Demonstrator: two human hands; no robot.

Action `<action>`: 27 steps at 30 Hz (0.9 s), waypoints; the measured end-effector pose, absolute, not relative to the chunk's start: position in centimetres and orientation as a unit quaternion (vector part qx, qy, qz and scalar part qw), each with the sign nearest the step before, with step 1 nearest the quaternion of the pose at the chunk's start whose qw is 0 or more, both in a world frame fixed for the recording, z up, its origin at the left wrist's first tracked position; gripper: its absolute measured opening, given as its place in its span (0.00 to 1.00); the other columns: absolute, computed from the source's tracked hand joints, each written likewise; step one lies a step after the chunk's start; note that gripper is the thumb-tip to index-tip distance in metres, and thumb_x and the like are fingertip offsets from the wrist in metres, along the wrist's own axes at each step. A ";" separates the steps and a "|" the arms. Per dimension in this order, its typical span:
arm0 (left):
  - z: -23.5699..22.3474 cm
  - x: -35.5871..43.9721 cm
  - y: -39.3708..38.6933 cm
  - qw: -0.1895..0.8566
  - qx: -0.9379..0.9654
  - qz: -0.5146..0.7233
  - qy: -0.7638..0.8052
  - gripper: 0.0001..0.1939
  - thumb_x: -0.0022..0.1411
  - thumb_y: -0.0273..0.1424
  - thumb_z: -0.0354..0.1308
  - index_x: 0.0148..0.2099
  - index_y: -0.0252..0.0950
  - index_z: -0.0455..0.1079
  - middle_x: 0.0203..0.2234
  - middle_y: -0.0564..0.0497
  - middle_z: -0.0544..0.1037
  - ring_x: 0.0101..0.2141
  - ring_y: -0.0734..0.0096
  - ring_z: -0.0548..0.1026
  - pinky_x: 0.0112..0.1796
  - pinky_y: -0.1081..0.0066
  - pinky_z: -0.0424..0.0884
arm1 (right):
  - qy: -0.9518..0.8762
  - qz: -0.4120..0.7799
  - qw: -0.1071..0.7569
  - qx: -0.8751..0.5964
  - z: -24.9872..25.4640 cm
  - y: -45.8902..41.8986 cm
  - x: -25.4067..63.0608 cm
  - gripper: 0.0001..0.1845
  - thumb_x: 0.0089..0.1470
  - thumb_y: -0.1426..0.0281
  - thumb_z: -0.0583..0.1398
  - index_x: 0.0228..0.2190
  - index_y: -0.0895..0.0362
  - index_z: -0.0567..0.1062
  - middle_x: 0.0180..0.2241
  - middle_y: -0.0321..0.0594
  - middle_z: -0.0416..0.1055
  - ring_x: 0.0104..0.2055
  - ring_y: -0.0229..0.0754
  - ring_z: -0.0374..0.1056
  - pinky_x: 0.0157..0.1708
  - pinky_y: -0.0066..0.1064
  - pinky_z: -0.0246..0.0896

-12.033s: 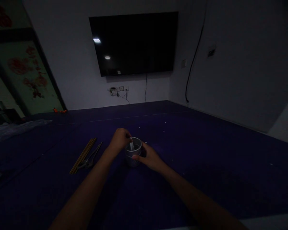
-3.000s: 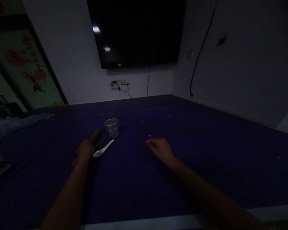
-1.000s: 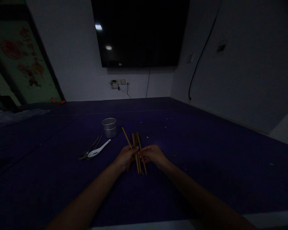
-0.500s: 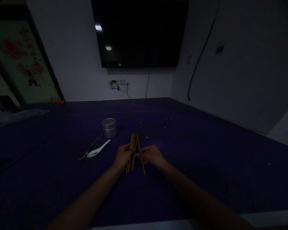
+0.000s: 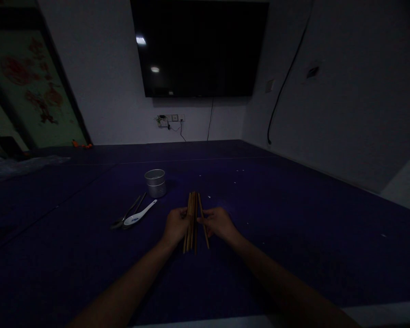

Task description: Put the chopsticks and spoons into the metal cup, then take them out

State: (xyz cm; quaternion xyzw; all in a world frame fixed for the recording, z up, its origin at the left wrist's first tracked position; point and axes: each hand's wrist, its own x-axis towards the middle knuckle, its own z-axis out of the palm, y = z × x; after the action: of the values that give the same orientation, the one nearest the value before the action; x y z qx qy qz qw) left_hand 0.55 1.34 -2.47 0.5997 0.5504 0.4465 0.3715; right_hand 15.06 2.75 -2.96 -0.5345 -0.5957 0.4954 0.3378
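Where left grip [image 5: 176, 224] clasps, sticks [image 5: 192, 208] run through

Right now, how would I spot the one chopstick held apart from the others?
Find the big black wall television, then drop to the purple surface below. Over it, the left hand grips a bundle of chopsticks. The right hand holds the lone chopstick, set apart by a gap that widens toward its near end.

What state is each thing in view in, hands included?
Left hand: closed around stick bundle
Right hand: pinching single stick
Stick bundle: held together
Single stick: angled beside stick bundle
Metal cup: upright, open-topped
White spoon: lying bowl-up
Metal utensils: lying beside white spoon
Wall screen: dark with reflections
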 end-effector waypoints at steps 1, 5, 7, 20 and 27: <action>-2.5 0.5 1.4 0.365 0.604 0.441 0.554 0.15 0.52 0.25 0.51 0.41 0.30 0.74 0.32 0.46 0.80 0.32 0.66 0.77 0.32 0.72 0.70 | -0.606 0.487 0.333 -0.534 -2.9 2.7 15.1 0.08 0.48 0.76 0.60 0.33 0.63 0.76 0.08 0.28 0.63 0.10 0.32 0.61 0.10 0.19 0.56; -2.5 0.4 1.5 0.356 0.614 0.409 0.574 0.14 0.52 0.24 0.51 0.39 0.30 0.75 0.26 0.49 0.79 0.25 0.71 0.75 0.25 0.76 0.68 | -0.645 0.456 0.301 -0.534 -2.6 2.4 15.2 0.09 0.50 0.74 0.59 0.35 0.62 0.76 0.08 0.27 0.61 0.09 0.31 0.58 0.09 0.19 0.53; -2.5 0.4 1.6 0.360 0.607 0.398 0.586 0.13 0.53 0.24 0.51 0.39 0.30 0.75 0.22 0.50 0.78 0.21 0.75 0.73 0.22 0.78 0.67 | -0.660 0.437 0.291 -0.537 -2.5 2.2 15.2 0.11 0.50 0.72 0.59 0.37 0.62 0.76 0.08 0.26 0.60 0.09 0.30 0.57 0.09 0.19 0.52; -1.6 0.0 1.3 0.186 0.630 0.409 0.634 0.15 0.56 0.26 0.50 0.45 0.30 0.70 0.20 0.53 0.74 0.21 0.76 0.71 0.23 0.78 0.63 | -0.758 0.256 0.273 -0.534 -2.1 2.0 15.3 0.11 0.47 0.70 0.61 0.33 0.61 0.79 0.14 0.32 0.64 0.16 0.31 0.58 0.16 0.22 0.46; -1.6 -0.3 1.2 0.140 0.677 0.308 0.653 0.15 0.56 0.26 0.49 0.45 0.33 0.70 0.24 0.50 0.76 0.25 0.73 0.73 0.25 0.77 0.61 | -0.783 0.181 0.259 -0.536 -2.0 2.2 15.6 0.10 0.49 0.69 0.58 0.32 0.59 0.80 0.17 0.35 0.68 0.18 0.32 0.58 0.19 0.25 0.44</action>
State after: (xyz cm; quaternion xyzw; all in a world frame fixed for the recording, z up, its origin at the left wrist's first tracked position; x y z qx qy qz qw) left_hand -0.27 1.24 -1.57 0.6770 0.6534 0.3084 0.1398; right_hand 15.61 2.18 -2.01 -0.5356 -0.7832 0.1811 0.2588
